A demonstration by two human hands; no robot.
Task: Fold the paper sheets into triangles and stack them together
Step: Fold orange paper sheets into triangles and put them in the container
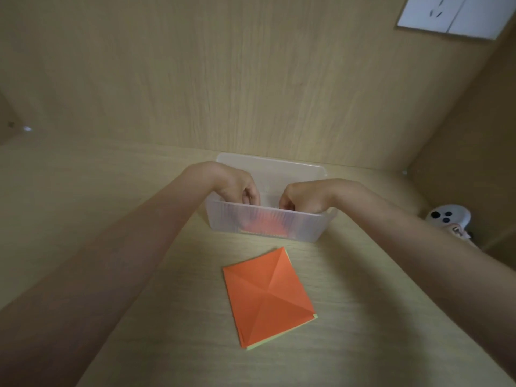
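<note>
Here, left hand [239,191] and right hand [301,199] curl inside the frosted plastic box [304,227]; any grip is hidden.

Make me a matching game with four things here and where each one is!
Things:
1 orange paper
2 plastic box
3 socket
4 left hand

Places:
A reaching into the box
B high on the wall
C flat on the desk, in front of the box
D at the back of the desk

Pairs: 1-C, 2-D, 3-B, 4-A
</note>
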